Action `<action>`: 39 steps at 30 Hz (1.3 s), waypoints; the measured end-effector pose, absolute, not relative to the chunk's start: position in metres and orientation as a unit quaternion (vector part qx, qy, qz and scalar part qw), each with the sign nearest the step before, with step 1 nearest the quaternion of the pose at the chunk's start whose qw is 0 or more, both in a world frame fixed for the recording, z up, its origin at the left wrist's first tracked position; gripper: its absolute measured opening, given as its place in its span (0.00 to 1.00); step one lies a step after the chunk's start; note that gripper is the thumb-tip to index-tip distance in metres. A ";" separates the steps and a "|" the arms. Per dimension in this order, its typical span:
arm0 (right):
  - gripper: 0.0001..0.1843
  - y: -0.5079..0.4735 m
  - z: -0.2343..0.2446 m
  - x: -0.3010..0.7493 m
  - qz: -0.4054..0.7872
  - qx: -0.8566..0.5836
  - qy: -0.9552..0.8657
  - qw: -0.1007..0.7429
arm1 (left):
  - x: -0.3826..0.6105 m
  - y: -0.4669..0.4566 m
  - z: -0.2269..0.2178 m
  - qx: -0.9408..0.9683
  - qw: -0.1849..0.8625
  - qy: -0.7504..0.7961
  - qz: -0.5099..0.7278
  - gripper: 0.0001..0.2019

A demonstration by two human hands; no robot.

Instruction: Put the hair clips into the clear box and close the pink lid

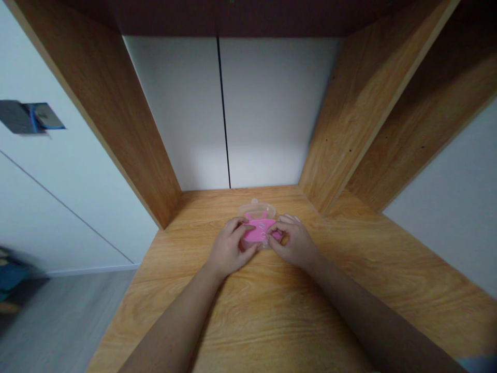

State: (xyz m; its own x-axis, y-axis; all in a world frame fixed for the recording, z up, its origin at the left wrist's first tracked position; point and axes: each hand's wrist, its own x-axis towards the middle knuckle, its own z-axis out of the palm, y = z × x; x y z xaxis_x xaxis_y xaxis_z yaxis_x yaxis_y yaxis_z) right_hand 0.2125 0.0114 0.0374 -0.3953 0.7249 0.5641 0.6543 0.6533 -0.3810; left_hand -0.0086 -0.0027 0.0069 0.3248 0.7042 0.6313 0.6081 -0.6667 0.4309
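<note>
Bare forearms (174, 318) — tapering to narrower wrists (213, 268) — end in a bare left hand (232, 246) and right hand (293, 242)

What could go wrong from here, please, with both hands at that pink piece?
The pink piece might shift if the left hand and right hand press unevenly on its two sides. The clear plastic part just behind it could get knocked, lying so close. The right hand covers some of the pink piece, so a slip there may go unnoticed.
</note>
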 end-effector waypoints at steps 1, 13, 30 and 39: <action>0.02 0.012 0.037 0.213 0.052 -0.410 -0.835 0.362 | -0.008 -0.003 0.007 0.812 0.057 0.404 0.418 0.19; 0.02 0.012 0.034 0.213 0.048 -0.403 -0.841 0.358 | -0.008 -0.003 0.008 0.810 0.061 0.399 0.424 0.19; 0.25 0.038 0.014 0.227 0.189 -0.511 -0.691 0.476 | -0.009 -0.003 0.009 0.814 0.066 0.402 0.414 0.20; 0.42 0.045 0.001 0.217 0.495 -0.442 -0.541 0.517 | -0.008 -0.005 0.014 0.809 0.087 0.390 0.431 0.24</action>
State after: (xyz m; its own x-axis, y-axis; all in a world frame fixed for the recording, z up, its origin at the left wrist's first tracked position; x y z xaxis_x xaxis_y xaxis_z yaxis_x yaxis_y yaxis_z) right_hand 0.2174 0.0454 0.0006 -0.0741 0.9897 0.1226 -0.0337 0.1204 -0.9921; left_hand -0.0079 -0.0050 0.0136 0.3241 0.7063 0.6293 0.5569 -0.6802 0.4766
